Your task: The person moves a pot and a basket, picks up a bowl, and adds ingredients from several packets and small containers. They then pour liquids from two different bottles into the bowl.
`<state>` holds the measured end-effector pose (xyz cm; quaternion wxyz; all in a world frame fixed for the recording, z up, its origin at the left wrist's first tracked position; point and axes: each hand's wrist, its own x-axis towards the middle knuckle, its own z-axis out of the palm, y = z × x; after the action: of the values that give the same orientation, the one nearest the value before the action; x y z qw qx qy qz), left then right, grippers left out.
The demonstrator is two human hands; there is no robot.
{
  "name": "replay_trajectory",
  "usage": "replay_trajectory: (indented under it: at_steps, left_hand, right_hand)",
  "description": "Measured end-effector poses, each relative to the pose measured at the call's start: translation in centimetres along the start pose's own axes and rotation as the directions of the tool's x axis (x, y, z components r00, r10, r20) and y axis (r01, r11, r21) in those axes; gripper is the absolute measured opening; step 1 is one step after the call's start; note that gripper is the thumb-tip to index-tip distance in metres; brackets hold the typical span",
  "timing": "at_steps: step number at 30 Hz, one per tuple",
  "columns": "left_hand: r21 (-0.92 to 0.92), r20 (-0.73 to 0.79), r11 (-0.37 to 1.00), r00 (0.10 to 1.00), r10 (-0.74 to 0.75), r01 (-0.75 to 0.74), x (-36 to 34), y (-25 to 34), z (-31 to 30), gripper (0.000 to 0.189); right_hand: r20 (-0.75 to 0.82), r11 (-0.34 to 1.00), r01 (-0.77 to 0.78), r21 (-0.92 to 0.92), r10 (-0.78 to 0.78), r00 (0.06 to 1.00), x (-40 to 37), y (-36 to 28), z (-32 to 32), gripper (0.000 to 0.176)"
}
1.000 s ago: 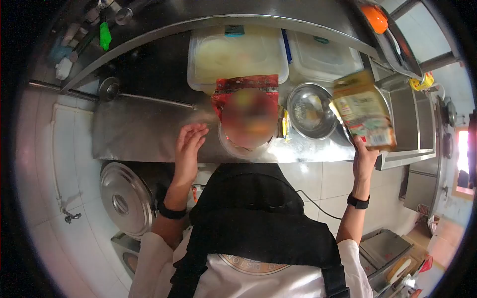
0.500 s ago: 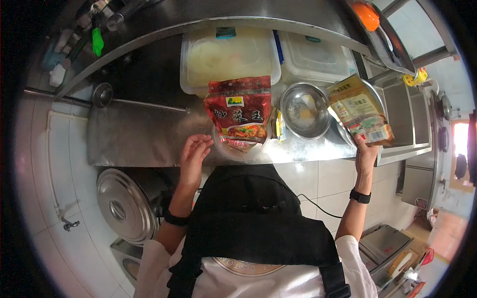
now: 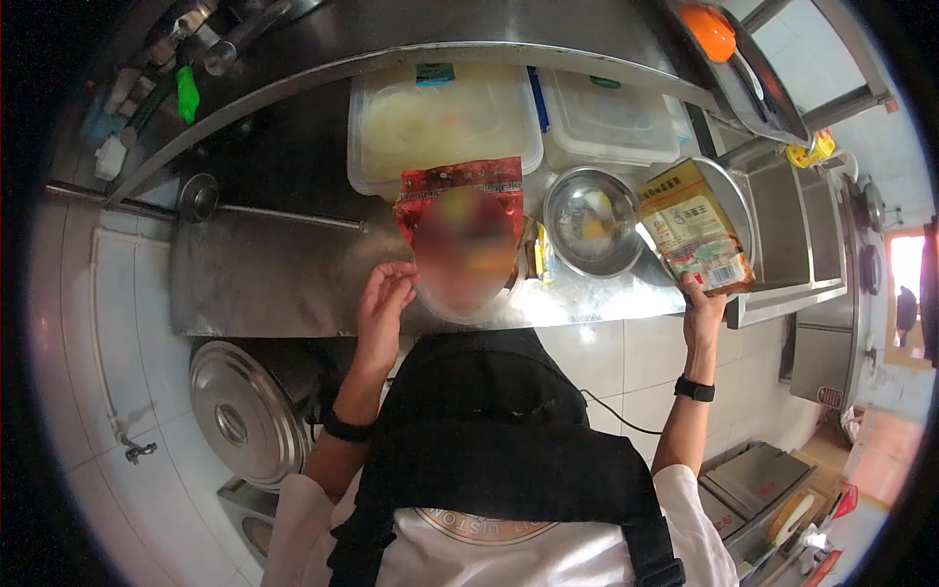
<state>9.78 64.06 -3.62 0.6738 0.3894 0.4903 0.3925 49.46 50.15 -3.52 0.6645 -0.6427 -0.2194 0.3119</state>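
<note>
Red foil packet stands in a clear round tub on the steel counter; your left hand, loosely curled, touches its rim. Your right hand clasps a yellow printed packet.

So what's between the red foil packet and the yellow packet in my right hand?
In the head view, a round steel bowl sits between the red foil packet and the yellow packet, with a small yellow sachet beside the red one.

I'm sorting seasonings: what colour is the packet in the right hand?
The packet is mustard yellow with pale printed panels; the head view shows it best.
</note>
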Motion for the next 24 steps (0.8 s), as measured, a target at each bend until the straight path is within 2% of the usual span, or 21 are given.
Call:
replay_trajectory:
  at_steps: [4, 7, 8, 9, 10, 11, 12, 13, 14, 16, 17, 19, 21, 22, 23, 24]
  left_hand:
    - [0.023, 0.035, 1.000, 0.999, 0.007, -0.008, 0.9, -0.7, -0.3, 0.016]
    - [0.096, 0.008, 0.991, 0.996, 0.088, -0.089, 1.6, -1.1, -0.7, 0.023]
    - [0.186, -0.015, 0.958, 0.974, 0.225, -0.219, 1.6, -1.0, -0.9, 0.028]
    - [0.243, 0.001, 0.900, 0.928, 0.372, -0.362, 2.5, -1.0, -0.2, 0.034]
    - [0.288, -0.005, 0.897, 0.936, 0.351, -0.335, 3.1, -0.6, 0.3, 0.042]
    - [0.351, 0.007, 0.863, 0.923, 0.385, -0.363, 3.8, -0.4, 0.7, 0.044]
    - [0.260, 0.102, 0.877, 0.915, 0.391, -0.404, 4.0, 0.3, 1.3, 0.044]
    - [0.258, 0.100, 0.890, 0.926, 0.363, -0.377, 4.6, -0.3, 0.5, 0.043]
    - [0.254, 0.034, 0.920, 0.953, 0.300, -0.299, 6.2, -2.2, -0.9, 0.043]
    - [0.263, -0.043, 0.931, 0.961, 0.272, -0.252, 6.5, -2.3, -0.5, 0.039]
    - [0.268, -0.027, 0.927, 0.959, 0.281, -0.264, 7.0, -1.8, -0.4, 0.039]
    - [0.231, 0.073, 0.917, 0.946, 0.316, -0.324, 7.3, -2.2, -0.8, 0.034]
    - [0.270, 0.004, 0.905, 0.940, 0.340, -0.329, 7.7, -2.4, -0.1, 0.028]
    - [0.238, 0.080, 0.922, 0.952, 0.296, -0.306, 6.7, -0.6, 1.4, 0.024]
    - [0.199, 0.029, 0.959, 0.980, 0.197, -0.199, 5.8, 0.6, 2.1, 0.021]
    - [0.276, 0.051, 0.887, 0.928, 0.370, -0.369, 6.2, 0.1, 1.6, 0.021]
  right_hand:
    - [0.012, 0.998, 0.044, 0.046, -0.045, 0.999, -0.6, -0.6, 0.4, 0.046]
    - [0.045, 0.980, -0.105, 0.168, 0.099, 0.994, -0.1, 1.0, -0.6, 0.048]
    - [0.068, 0.977, -0.081, 0.197, 0.069, 0.995, -0.1, 2.5, -0.9, 0.043]
    - [0.198, 0.976, -0.073, 0.208, 0.031, 0.980, -0.8, 3.0, -0.9, 0.041]
    - [0.130, 0.967, -0.096, 0.235, 0.066, 0.989, -1.4, 4.3, -0.9, 0.040]
    - [0.224, 0.902, -0.157, 0.402, 0.070, 0.972, -1.2, 5.8, -1.2, 0.040]
    - [0.262, 0.810, -0.225, 0.542, 0.092, 0.961, -2.4, 4.9, 0.3, 0.041]
    - [0.342, 0.646, -0.306, 0.699, 0.074, 0.937, -2.7, 5.5, 1.6, 0.044]
    - [0.441, 0.452, -0.419, 0.787, 0.062, 0.895, -2.8, 5.1, 2.6, 0.041]
    - [0.585, 0.150, -0.579, 0.801, 0.007, 0.811, -3.4, 4.2, 4.4, 0.046]
    - [0.639, -0.001, -0.640, 0.768, -0.062, 0.767, -3.7, 3.4, 5.6, 0.046]
    - [0.644, -0.106, -0.650, 0.752, -0.090, 0.760, -4.4, 3.2, 7.3, 0.050]
    - [0.620, 0.016, -0.622, 0.783, -0.103, 0.778, -4.9, 3.2, 8.9, 0.055]
    - [0.592, -0.030, -0.591, 0.806, 0.018, 0.806, -4.8, 5.0, 8.4, 0.056]
    - [0.612, -0.169, -0.611, 0.773, -0.055, 0.789, -5.1, 4.8, 8.9, 0.050]
    - [0.588, 0.060, -0.597, 0.800, 0.115, 0.801, -5.5, 4.3, 8.7, 0.044]
